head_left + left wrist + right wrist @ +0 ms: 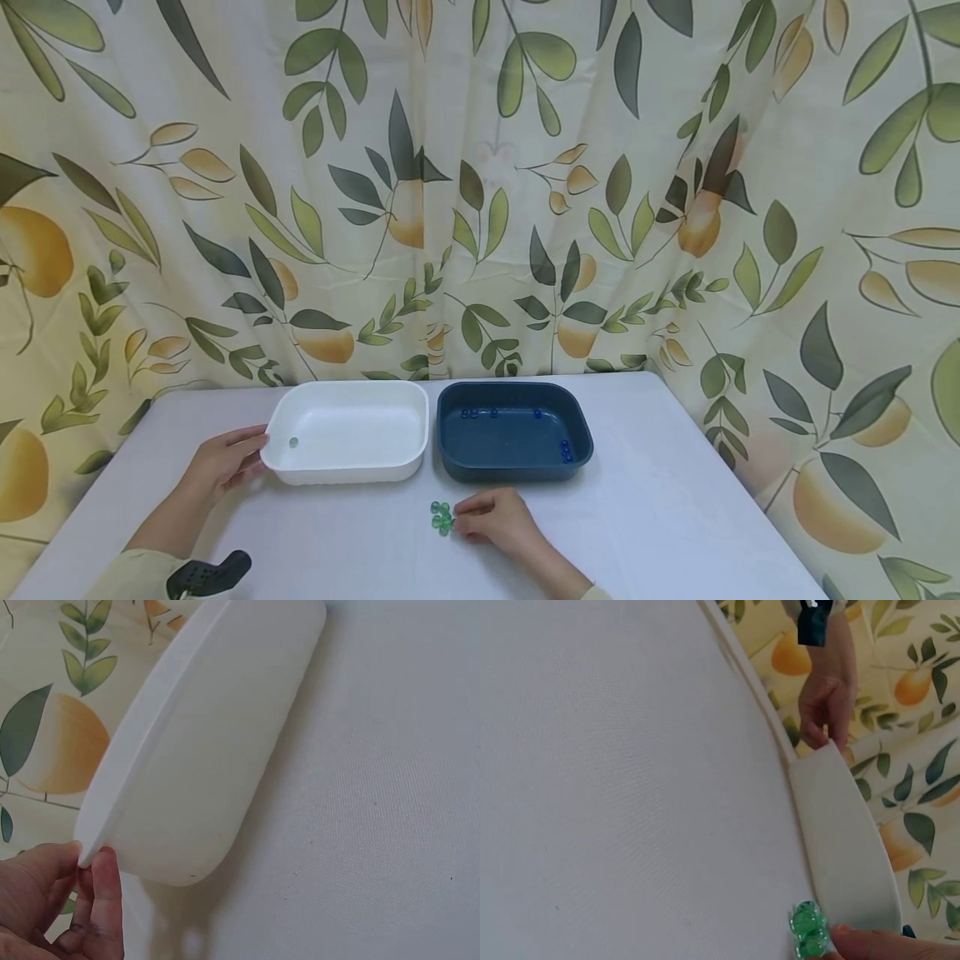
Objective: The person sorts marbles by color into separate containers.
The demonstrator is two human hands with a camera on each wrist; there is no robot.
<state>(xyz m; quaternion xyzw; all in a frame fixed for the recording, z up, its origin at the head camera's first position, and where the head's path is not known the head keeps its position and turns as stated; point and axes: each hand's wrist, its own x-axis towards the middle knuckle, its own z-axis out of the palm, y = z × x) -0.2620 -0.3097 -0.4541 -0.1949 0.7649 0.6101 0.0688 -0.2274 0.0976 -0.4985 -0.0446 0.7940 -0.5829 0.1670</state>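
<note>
My left hand pinches the rim of a white plastic tub at its left end, thumb above and fingers below, as the left wrist view shows. One pale green glass bead lies inside that tub. My right hand is low over the tablecloth, its fingertips right at a small cluster of clear green glass beads. In the right wrist view the thumb lies beside the green beads; I cannot tell whether a bead is between its fingertips.
A dark blue tub stands just right of the white one, with several blue beads on its floor. Both are on a white-covered table. Behind hangs a leaf-and-fruit patterned curtain. A black strap is on the left wrist.
</note>
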